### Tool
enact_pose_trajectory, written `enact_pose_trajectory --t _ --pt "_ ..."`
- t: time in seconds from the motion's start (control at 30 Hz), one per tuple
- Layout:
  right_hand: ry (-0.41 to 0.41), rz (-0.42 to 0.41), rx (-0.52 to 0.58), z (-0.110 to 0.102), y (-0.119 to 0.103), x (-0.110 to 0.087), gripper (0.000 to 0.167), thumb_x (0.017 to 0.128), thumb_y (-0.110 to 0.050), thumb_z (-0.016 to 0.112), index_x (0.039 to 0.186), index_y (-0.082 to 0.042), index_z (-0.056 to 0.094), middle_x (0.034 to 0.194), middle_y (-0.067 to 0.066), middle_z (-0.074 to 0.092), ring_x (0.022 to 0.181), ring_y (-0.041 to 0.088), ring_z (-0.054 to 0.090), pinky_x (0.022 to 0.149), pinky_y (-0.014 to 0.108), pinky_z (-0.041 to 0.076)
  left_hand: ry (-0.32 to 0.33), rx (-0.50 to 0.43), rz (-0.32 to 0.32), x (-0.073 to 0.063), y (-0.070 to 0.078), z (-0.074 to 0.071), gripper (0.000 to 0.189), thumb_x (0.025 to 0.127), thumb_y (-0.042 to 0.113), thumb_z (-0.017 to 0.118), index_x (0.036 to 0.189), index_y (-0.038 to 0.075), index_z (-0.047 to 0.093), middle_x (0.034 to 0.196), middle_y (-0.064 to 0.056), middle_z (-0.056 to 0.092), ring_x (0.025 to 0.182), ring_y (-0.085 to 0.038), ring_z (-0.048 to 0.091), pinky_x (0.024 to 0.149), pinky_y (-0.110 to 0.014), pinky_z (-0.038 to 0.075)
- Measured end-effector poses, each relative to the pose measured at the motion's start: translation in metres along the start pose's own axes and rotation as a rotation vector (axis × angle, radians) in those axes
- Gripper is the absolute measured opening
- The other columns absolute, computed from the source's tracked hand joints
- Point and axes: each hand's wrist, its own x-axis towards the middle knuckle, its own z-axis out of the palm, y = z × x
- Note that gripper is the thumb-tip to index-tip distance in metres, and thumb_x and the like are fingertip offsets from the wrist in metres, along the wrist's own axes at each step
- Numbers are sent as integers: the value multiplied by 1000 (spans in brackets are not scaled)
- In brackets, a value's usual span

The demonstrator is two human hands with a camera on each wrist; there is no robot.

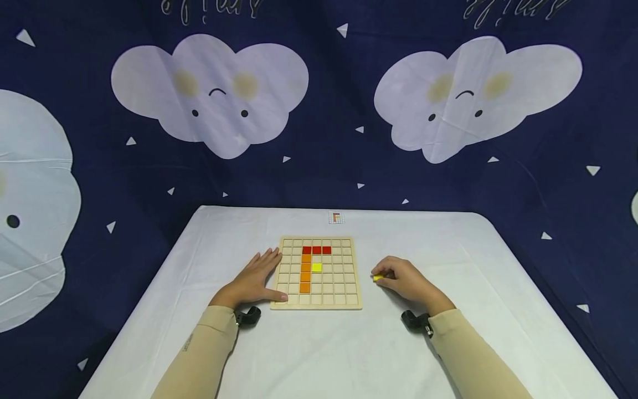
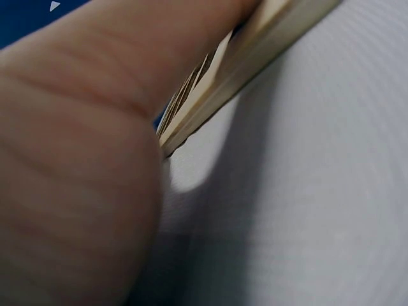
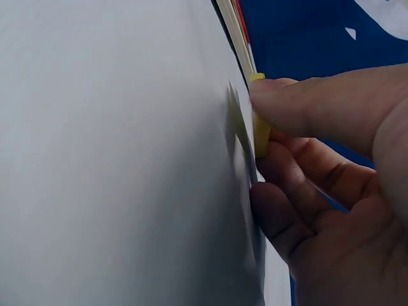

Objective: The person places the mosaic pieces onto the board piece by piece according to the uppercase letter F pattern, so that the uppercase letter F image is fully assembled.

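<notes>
A wooden grid board (image 1: 341, 302) lies on the white table, with red tiles (image 1: 317, 250) in a row near its top. Below the leftmost red one runs a column of orange tiles (image 1: 305, 271). One yellow tile (image 1: 316, 267) sits in a cell just right of that column. My left hand (image 1: 251, 280) rests along the board's left side, fingers spread and straight, thumb on the lower left corner. To the right of the board, my right hand (image 1: 406, 280) pinches another yellow tile (image 3: 260, 134) between thumb and fingers, low over the cloth.
A small printed card (image 1: 336, 218) with a coloured grid pattern lies beyond the board near the table's back edge. The white cloth-covered table (image 1: 309, 354) meets a dark blue curtain (image 1: 339, 166) with cloud prints behind. Each wrist wears a black camera (image 1: 248, 317).
</notes>
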Motion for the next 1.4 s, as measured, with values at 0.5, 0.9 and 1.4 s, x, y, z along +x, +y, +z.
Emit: enact_pose_trajectory --t 0.5,0.9,1.4 --pt "2 -61 87 29 -37 45 14 94 -3 80 106 -10 78 110 -4 70 100 15 65 89 36 58 -4 7 -4 2 -1 2 131 74 76 80 166 1 25 173 -15 15 159 -31 8 128 -48 1" --pt "-96 -88 14 52 -63 78 11 97 -7 78 106 -12 80 108 -7 70 102 15 66 91 36 57 -8 0 -10 1 0 1 131 74 76 80 166 1 25 173 -15 15 159 -32 8 128 -48 1" --pt "-144 -71 -84 61 -70 100 15 91 -1 82 100 -13 79 103 -5 70 93 13 63 84 31 56 1 2 -1 2 -4 0 130 75 75 81 166 1 25 173 -15 16 159 -32 9 128 -48 1"
